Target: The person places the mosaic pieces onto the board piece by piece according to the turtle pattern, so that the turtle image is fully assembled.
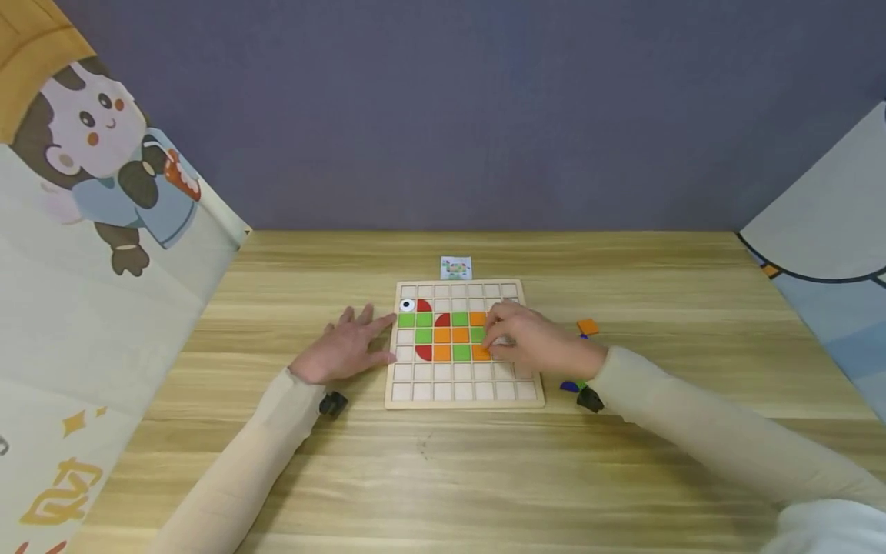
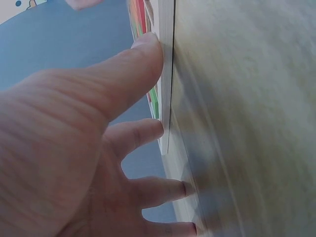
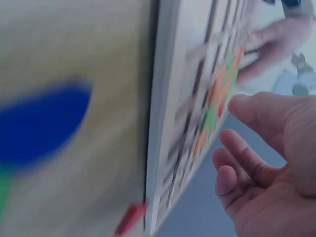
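A wooden grid board (image 1: 464,391) carries green, orange and red tiles in its squares, plus a white eye tile (image 1: 407,305) near the upper left corner. My left hand (image 1: 344,350) spreads its fingers on the table, with thumb and forefinger at the board's left edge. Over the right part of the grid is my right hand (image 1: 529,336), its fingertips close to the orange tile (image 1: 479,352) at the pattern's right end. In the right wrist view, thumb and fingers (image 3: 266,111) stand apart and no piece shows between them. That hand covers several squares in the head view.
A small picture card (image 1: 456,268) lies just behind the board. Right of the board are loose pieces: an orange square (image 1: 587,327), a blue piece (image 1: 569,386) and a green one, partly hidden by the right wrist. A red piece (image 3: 131,219) lies beside the board's edge.
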A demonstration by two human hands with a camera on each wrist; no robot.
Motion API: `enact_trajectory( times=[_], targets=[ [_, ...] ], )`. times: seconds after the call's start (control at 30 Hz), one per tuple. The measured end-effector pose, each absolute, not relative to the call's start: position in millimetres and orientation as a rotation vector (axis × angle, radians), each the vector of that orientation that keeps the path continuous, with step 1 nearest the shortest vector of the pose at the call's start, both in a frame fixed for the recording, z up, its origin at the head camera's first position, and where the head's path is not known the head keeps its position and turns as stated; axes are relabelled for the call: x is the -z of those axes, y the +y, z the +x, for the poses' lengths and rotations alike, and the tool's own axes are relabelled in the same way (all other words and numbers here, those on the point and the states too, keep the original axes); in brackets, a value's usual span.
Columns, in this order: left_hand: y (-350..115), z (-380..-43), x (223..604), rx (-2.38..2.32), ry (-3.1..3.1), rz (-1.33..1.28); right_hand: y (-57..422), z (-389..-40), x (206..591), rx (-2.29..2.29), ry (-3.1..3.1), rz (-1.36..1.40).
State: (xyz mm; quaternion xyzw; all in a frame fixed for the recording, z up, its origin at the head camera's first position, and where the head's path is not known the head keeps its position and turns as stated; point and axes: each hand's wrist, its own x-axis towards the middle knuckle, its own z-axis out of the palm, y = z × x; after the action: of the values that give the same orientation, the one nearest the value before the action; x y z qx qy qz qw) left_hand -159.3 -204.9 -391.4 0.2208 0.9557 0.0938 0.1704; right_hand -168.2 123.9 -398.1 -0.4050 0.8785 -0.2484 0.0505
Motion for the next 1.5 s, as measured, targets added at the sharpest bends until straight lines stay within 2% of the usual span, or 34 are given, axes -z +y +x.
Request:
enact_trajectory(
  times=[0.27,0.43,0.67,1.07,1.5],
  targets=[
    [-204.6,-158.6,389.0,-0.273,2.705,0.608,173.8,-182.8,400.8,0.712,2.833,-0.942],
    [-204.5,-158.2,388.4,-0.283,2.709,0.615,185.8,-186.6,410.0,0.701,2.81,-0.854],
    [-203.9,-159.5,389.9,-0.255,2.704,0.619,179.5,-190.9,411.6,0.736,2.811,-0.741],
    [-204.8,-158.7,389.4,-0.286,2.701,0.612,153.5,-200.6,398.2,0.855,2.773,-0.793],
    [-204.7,-159.7,391.2,-0.275,2.71,0.616,119.8,-209.1,404.3,0.786,2.715,-0.855]
  ],
)
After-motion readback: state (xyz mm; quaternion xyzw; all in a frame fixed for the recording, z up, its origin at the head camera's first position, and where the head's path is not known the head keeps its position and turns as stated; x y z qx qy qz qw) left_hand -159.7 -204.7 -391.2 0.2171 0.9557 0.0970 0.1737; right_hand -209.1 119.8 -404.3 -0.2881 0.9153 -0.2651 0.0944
